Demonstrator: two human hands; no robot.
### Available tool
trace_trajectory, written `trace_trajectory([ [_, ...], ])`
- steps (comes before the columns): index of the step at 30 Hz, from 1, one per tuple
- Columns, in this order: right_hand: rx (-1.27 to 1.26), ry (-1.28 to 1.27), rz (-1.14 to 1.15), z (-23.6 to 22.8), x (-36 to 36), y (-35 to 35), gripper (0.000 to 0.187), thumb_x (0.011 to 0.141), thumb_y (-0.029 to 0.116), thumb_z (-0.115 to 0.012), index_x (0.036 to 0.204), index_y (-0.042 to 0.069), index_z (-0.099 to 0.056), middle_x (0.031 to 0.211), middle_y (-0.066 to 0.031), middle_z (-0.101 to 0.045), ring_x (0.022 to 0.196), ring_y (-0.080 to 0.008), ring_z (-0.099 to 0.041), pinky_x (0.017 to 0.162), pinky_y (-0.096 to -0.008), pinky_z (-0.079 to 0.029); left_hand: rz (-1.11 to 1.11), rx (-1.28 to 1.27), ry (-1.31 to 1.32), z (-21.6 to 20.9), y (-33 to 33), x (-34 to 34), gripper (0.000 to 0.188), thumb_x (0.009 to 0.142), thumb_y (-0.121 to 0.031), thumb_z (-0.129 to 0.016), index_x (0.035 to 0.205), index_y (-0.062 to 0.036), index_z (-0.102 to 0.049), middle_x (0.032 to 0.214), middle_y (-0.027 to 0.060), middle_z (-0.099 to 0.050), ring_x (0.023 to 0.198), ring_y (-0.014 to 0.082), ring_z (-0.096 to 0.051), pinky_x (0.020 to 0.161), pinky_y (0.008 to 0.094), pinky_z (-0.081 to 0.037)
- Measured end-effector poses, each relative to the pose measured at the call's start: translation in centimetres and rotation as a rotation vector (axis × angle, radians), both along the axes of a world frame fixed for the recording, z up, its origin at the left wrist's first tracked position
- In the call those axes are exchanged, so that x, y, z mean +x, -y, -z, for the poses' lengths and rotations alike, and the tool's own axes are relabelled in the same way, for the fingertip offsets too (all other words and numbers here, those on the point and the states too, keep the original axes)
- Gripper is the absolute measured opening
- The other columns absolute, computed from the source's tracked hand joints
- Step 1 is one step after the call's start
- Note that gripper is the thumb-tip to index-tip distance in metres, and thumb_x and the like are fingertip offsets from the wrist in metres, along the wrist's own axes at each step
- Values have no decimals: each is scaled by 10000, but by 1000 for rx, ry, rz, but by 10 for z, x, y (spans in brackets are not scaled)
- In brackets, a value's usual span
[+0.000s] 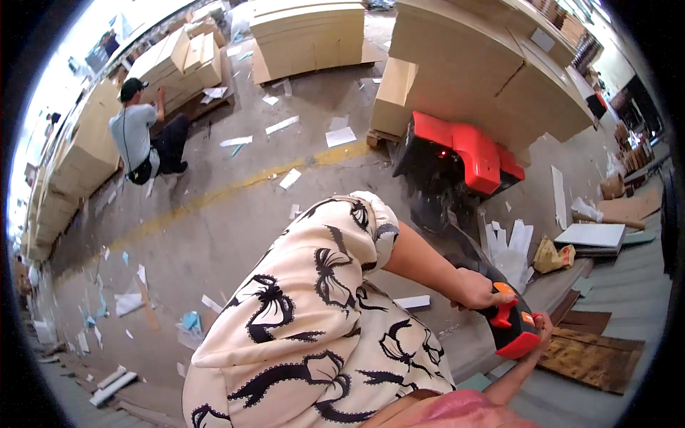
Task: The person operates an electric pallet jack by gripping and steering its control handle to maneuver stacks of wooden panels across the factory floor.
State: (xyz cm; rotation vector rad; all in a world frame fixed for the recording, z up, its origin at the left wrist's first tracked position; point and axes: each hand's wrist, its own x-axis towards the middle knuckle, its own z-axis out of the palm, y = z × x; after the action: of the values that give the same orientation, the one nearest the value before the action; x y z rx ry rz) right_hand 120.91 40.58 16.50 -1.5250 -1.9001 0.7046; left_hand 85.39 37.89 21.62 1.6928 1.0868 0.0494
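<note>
I stand beside a red and black powered pallet truck (474, 153), which has a small red light glowing on its cover. Its control handle (508, 328), black and red with orange buttons, is in both my hands. My left hand (473, 289) is closed round one side of the handle, the thumb side close to the red and orange controls. On the opposite edge, the fingers of my right hand (544, 330) curl round the grip; part of that hand is hidden behind it. Tall stacked tan boards (471, 78) rise directly beyond the truck.
A person (135, 132) crouches by stacked boards (175, 68) at the left. Another board stack (307, 36) stands at the far middle. Paper scraps (341, 137) litter the floor around a yellow line (235, 184). Wooden sheets (596, 360) and a white panel (591, 235) lie at right.
</note>
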Motion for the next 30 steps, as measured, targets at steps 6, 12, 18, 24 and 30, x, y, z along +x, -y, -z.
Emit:
trace_trajectory([
  [6, -114, 18, -151, 13, -18, -31, 627, 881, 585, -450, 895, -20, -616, 779, -18, -563, 757, -127, -509, 720, -266, -408, 5, 140, -50, 25, -30, -15, 963, 771, -813, -148, 738, 10, -647, 697, 141, -636, 702, 274, -641, 672, 360, -497],
  [12, -84, 31, -133, 21, -74, -86, 611, 846, 602, -498, 884, 9, -635, 769, -60, -608, 753, -170, -553, 703, -306, -435, -79, 348, -173, 30, -86, -62, 966, 776, -806, -165, 814, 15, -672, 814, 191, -643, 837, 324, -630, 739, 387, -481],
  [18, 0, 204, -143, 38, -118, -150, 505, 851, 500, -560, 897, 4, -642, 690, -111, -624, 668, -188, -598, 636, -321, -463, -31, 377, -188, 73, -171, -83, 929, 794, -787, -179, 809, -4, -680, 800, 193, -644, 817, 347, -624, 711, 404, -480],
  [24, 18, 398, -178, 48, -131, -236, 293, 722, 205, -708, 944, 42, -608, 883, -151, -606, 828, -294, -589, 746, -355, -465, 17, 395, -242, 72, -264, -95, 961, 690, -875, -244, 816, -25, -675, 759, 161, -643, 772, 305, -641, 645, 385, -479],
  [30, -100, 371, -149, 46, -119, -364, 327, 644, 227, -763, 847, 37, -591, 838, -161, -600, 825, -333, -565, 729, -414, -452, -29, 442, -280, 76, -375, -71, 939, 612, -896, -368, 795, -24, -663, 761, 165, -643, 769, 302, -640, 653, 389, -482],
])
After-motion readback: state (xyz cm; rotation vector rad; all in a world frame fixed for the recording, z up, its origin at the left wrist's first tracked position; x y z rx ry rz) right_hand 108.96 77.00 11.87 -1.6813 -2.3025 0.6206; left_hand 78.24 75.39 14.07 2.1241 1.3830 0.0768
